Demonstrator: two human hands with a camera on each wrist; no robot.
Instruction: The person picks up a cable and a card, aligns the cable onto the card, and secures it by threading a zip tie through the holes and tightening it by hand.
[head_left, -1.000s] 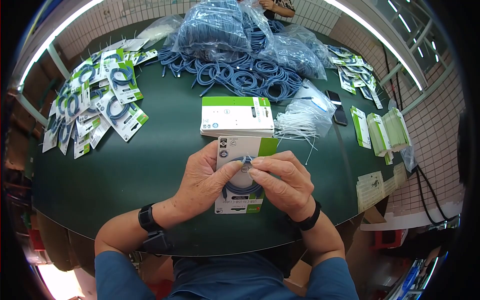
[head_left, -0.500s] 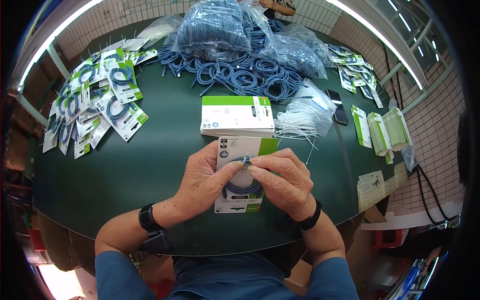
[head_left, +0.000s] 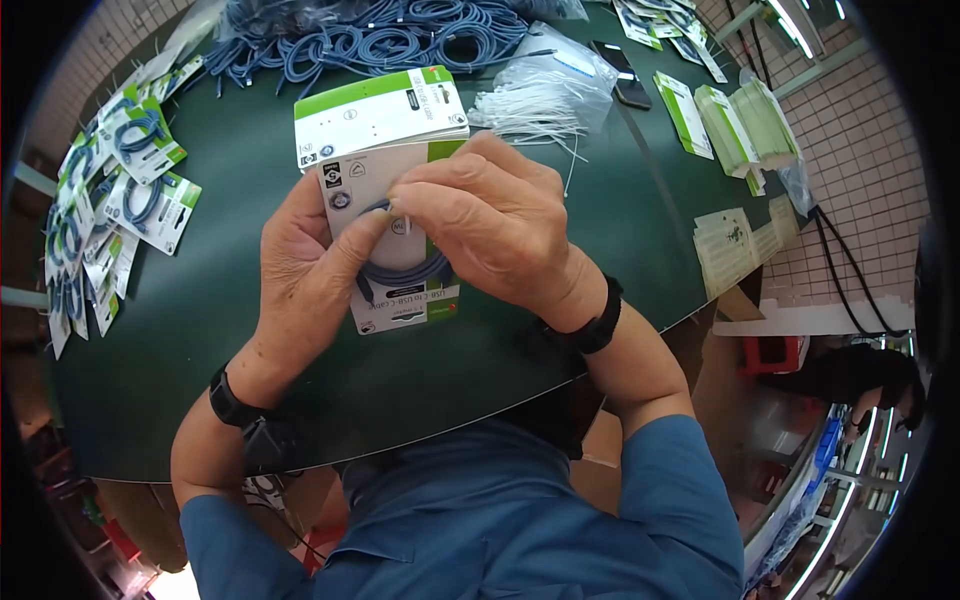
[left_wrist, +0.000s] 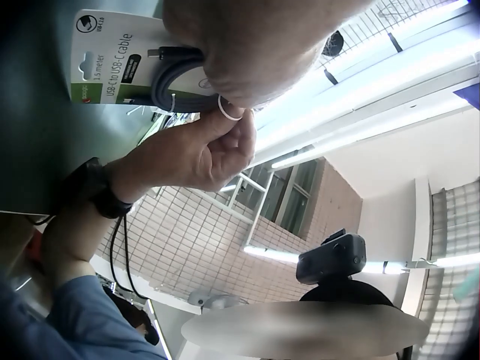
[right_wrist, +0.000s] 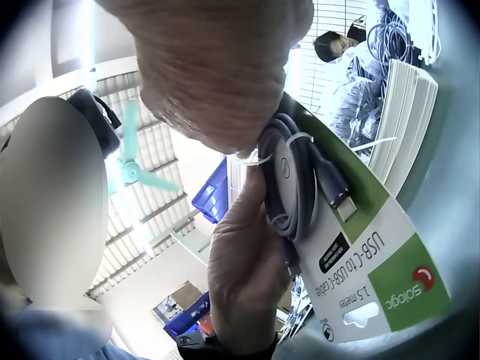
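Note:
My left hand (head_left: pixel 310 265) grips a white and green packaging card (head_left: pixel 345 172) by its side, thumb across the front. A coiled blue USB-C cable (head_left: pixel 408 275) lies against the card, its upper part covered by my fingers. White cable ties (right_wrist: pixel 300 138) hold the coil to the card. My right hand (head_left: pixel 495 215) pinches a white cable tie (left_wrist: pixel 228 114) at the top of the coil, right beside the left thumb tip. In the right wrist view the cable's metal plug (right_wrist: pixel 346 208) shows on the card's front.
Just behind the held card stands a stack of cards (head_left: pixel 375 115). White cable ties (head_left: pixel 530 108) spill from a clear bag, with a phone (head_left: pixel 622 75) beyond. Carded cables (head_left: pixel 145 212) pile up at left; loose blue cables (head_left: pixel 390 45) lie at the back. More cards (head_left: pixel 684 115) stand at right.
The head view has tipped downward and swung, so table things appear higher and further left. The card now looks tilted, and the right hand covers more of it. Both hands keep their hold.

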